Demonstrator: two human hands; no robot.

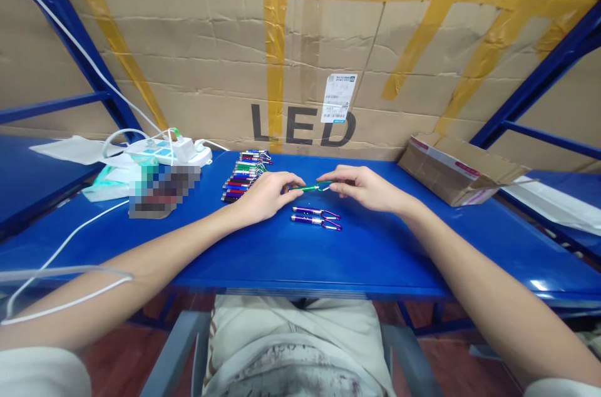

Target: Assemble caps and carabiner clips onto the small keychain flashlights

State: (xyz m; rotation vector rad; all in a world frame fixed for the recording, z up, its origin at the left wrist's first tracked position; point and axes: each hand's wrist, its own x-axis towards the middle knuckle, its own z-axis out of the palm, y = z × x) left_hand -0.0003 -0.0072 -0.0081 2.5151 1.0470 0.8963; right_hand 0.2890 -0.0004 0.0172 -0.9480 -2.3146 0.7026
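Between my two hands, just above the blue tabletop, is a slim green penlight [310,188] with a carabiner clip at its right end. My left hand [267,196] pinches its left end between thumb and fingers. The fingers of my right hand [364,188] are closed on the clip end. Two purple penlights [307,219] with carabiner clips lie side by side on the table, nearer to me. Beyond my left hand, several penlights [239,184] in blue, red, green and black lie in a row, partly hidden by that hand.
A white power strip [162,149] with cables and a teal-and-white packet [115,179] lie at the left, next to a blurred-out patch. An opened cardboard box [451,171] stands at the right. A large taped carton [211,59] marked LED walls off the back of the blue table [375,259].
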